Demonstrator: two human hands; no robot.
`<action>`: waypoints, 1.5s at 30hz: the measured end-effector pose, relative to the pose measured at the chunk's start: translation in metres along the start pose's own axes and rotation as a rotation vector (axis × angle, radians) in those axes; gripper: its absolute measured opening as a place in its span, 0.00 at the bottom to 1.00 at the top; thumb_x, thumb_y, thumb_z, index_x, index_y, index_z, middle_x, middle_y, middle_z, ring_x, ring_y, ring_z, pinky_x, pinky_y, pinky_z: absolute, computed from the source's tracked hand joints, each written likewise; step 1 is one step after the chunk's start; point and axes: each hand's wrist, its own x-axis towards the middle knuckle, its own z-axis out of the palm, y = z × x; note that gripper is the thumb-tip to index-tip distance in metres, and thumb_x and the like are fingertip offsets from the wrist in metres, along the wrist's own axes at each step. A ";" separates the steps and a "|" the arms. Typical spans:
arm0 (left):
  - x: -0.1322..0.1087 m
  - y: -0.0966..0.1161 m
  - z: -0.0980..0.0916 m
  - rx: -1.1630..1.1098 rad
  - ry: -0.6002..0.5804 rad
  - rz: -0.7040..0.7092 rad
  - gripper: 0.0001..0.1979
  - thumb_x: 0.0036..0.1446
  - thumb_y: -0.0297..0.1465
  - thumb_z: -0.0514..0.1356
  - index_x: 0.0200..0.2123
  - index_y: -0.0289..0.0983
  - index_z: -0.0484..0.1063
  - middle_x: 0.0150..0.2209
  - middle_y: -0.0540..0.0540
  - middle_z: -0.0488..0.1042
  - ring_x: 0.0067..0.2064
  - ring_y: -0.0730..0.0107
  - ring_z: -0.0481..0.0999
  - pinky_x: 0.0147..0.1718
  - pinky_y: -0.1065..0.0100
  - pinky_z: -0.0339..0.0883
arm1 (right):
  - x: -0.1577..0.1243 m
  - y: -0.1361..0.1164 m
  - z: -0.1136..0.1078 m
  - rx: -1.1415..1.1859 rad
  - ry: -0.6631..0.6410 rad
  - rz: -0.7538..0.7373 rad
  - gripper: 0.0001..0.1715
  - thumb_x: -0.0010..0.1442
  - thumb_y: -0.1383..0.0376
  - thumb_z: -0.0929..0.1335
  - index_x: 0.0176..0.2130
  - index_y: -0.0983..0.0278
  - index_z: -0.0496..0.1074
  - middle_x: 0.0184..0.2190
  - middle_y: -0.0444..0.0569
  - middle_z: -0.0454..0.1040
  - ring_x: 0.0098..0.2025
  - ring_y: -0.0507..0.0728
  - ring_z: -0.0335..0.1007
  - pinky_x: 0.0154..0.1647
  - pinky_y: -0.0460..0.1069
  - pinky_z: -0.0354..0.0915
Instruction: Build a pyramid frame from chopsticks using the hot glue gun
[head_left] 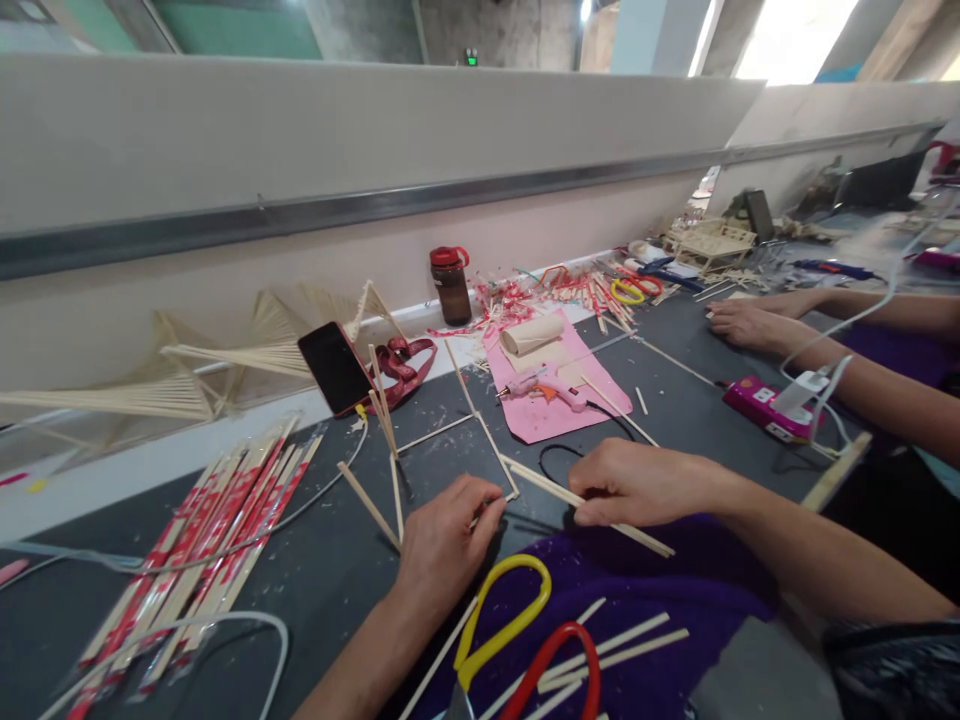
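Observation:
My right hand is closed around a couple of thin wooden sticks, which stick out past both sides of the fingers. My left hand pinches the near end of a stick frame lying on the dark table. More sticks of that frame stand up or lean beyond the left hand. Scissors with one yellow handle and one red handle lie on purple cloth close to my body, among several loose sticks.
A pink glue gun rests on a pink sheet. Wrapped chopsticks and a phone are at left. A brown bottle stands by the wall. Another person's hands and a magenta power strip are at right; cables cross the table.

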 end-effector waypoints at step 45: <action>-0.007 -0.011 0.012 -0.005 0.148 0.253 0.05 0.58 0.26 0.57 0.37 0.40 0.71 0.35 0.50 0.76 0.38 0.71 0.74 0.38 0.69 0.66 | 0.021 0.127 -0.023 -0.319 0.332 0.882 0.17 0.54 0.55 0.62 0.34 0.60 0.75 0.30 0.48 0.77 0.32 0.57 0.71 0.24 0.47 0.53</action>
